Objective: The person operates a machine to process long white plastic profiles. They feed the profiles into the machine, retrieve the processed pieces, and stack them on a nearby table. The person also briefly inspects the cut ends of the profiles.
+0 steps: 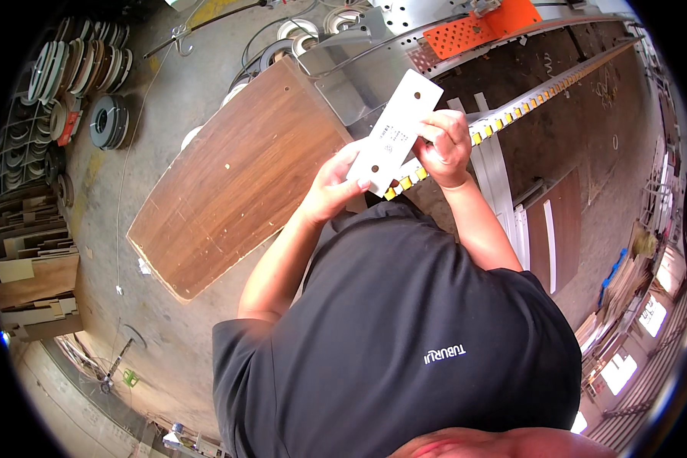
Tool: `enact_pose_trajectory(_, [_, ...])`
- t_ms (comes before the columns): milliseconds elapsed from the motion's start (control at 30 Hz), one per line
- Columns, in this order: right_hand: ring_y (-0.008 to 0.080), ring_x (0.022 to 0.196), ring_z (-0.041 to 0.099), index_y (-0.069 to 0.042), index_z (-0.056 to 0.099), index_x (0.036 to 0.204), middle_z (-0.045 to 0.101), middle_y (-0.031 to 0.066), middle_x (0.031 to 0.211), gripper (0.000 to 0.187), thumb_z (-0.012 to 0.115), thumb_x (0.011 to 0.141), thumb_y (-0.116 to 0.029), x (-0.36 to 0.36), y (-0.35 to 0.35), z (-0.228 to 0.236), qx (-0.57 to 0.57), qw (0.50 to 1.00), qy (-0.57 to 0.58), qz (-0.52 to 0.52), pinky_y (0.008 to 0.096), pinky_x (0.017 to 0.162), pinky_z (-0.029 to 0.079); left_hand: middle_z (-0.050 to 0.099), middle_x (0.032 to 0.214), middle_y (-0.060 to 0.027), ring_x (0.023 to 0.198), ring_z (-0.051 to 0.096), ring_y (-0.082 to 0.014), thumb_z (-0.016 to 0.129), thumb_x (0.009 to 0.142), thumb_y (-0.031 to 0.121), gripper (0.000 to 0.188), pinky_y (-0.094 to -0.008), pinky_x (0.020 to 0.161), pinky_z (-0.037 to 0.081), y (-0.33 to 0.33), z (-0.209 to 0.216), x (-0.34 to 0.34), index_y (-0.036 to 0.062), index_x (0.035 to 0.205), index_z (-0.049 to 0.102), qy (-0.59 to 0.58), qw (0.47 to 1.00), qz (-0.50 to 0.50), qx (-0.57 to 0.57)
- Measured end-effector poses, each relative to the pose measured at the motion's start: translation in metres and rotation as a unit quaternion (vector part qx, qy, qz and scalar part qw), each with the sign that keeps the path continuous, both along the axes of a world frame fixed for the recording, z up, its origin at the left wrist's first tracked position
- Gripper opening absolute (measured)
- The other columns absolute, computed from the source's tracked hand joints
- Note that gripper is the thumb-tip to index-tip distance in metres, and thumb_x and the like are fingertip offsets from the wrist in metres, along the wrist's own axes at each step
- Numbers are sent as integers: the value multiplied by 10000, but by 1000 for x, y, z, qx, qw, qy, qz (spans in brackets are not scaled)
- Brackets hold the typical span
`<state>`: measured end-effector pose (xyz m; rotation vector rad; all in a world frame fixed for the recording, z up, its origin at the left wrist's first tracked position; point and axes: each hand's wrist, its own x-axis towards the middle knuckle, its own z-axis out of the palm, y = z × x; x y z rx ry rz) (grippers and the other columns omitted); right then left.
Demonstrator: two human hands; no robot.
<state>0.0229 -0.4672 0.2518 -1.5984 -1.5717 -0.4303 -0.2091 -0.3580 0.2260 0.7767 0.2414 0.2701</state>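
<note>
A narrow white rectangular panel (395, 131) is held up in front of me, tilted so its far end points to the upper right. Two dark round holes show in it, one near each end, with small dark print between them. My left hand (336, 182) grips its near-left corner, thumb on the face and fingers partly hidden. On the opposite long edge, my right hand (444, 146) pinches the panel with curled fingers. Below and beside it runs a rail with yellow rollers (504, 120), partly covered by the panel and my hands.
A wood-grain tabletop (237, 179) stands to the left of my hands. Ahead is a metal machine with an orange perforated plate (477, 32). Coils of edge banding (108, 122) and stacked boards (34, 286) line the far left. Brown panels (563, 221) lie at right.
</note>
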Motion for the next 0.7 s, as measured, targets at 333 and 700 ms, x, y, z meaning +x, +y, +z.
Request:
enact_pose_trajectory(333, [263,928,663,-99,710,946,708,31,1050,396,740,618,122,-2,4,3,8,1000,3,7,381,786,557,549,1544,-135,1440,487,-243,721,973,373,790,-413,1219,338,-3,-8,-6,-50,1575,433,-7,1000,6,14])
enact_pose_trajectory(700, [248,878,688,-88,729,964,725,47,987,338,821,679,69,10,-4,12,2,997,69,-24,351,772,562,731,1222,-120,1082,692,-218,610,1065,368,556,-393,986,546,20,-52,-16,-1,1478,562,60,989,120,56])
